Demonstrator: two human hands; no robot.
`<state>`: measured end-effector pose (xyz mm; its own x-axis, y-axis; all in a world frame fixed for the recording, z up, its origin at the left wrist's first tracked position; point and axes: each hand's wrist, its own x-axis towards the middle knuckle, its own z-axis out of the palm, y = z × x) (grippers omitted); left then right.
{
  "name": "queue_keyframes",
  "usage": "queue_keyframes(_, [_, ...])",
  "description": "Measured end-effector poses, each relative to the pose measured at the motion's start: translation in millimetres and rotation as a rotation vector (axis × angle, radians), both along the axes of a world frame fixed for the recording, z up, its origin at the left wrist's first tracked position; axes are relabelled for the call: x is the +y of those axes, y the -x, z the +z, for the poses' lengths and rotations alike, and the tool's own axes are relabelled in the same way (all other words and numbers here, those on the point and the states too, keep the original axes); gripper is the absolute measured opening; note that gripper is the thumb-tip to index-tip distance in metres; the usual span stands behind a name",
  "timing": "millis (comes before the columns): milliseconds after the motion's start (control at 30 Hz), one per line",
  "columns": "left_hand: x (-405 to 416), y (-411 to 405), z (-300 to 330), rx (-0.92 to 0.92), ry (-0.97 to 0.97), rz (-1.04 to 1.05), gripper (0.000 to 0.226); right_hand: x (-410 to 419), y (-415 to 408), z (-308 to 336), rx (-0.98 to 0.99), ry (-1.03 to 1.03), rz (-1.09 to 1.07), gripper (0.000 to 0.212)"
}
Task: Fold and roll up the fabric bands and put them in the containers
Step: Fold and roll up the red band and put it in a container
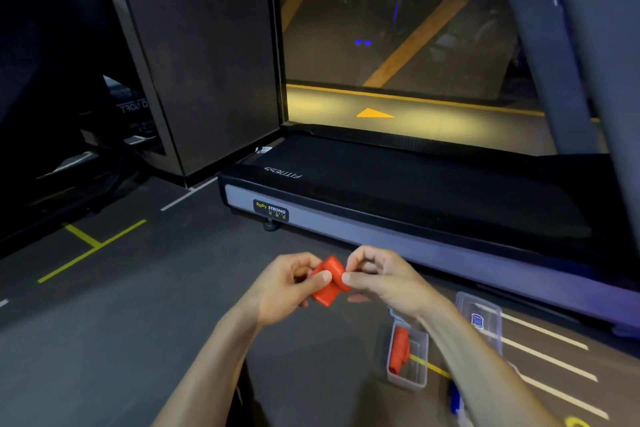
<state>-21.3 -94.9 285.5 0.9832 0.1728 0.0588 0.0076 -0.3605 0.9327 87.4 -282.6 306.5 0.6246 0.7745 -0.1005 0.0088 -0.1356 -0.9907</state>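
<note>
Head view: both hands pinch red band [328, 282], seemingly rolled up.

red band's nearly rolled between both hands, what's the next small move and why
Probably finish tucking the loose end: the left hand and right hand both pinch the red band, rolled but not yet stowed. The open container below already holds one roll.

A single wide-angle view is taken from the wearer's head, directed forward and down over both forearms toward a dark gym floor [145, 305]. The hands are seen close, low in the frame (straight lines are bent near the edges), while a treadmill [398, 191] is framed beyond them.
</note>
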Motion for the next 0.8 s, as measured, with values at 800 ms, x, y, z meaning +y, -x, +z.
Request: queue_keyframes(800, [-97.3,-58.5,70.5,0.114,0.019,0.005,0.038,-80.7,-22.4,11.1,-0.015,-0.286,-0.307,0.011])
